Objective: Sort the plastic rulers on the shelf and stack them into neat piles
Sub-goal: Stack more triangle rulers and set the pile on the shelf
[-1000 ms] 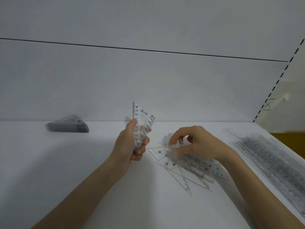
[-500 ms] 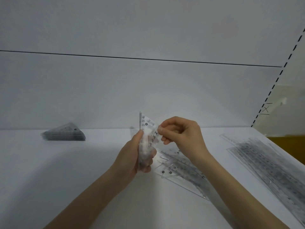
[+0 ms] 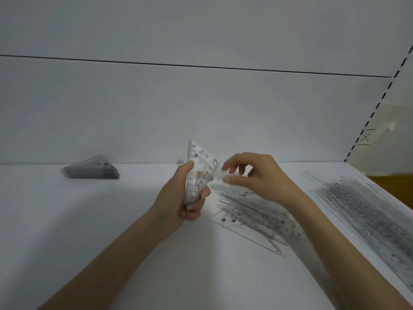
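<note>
Holding a bundle of clear triangular rulers (image 3: 197, 175) upright over the middle of the shelf (image 3: 107, 238), the left hand (image 3: 178, 198) has its fingers curled round the lower end and its thumb laid up one long edge. That looks like a grip for squaring the pieces against each other while more are added. The right hand (image 3: 259, 177) hovers just beside the bundle's top corner, with fingers loosely spread and thumb and forefinger apart, gripping nothing that can be made out. A pale smear at the fingertips may be the edge of a clear piece, but it is too blurred to say. Under that wrist lies a loose heap of triangles (image 3: 252, 220), fanned at odd angles and overlapping. This is probably the unsorted stock being fed into the bundle one piece at a time. Towards the far left, near the shelf's back edge, a dark stack of triangles (image 3: 91, 170) sits squared up, well apart from the work, so it reads as a finished pile kept out of the way. Along the right edge the long straight rulers (image 3: 371, 218) lie side by side in a band running towards the near corner, separated by shape. The sorting seems partly done, with the heap still to clear.
</note>
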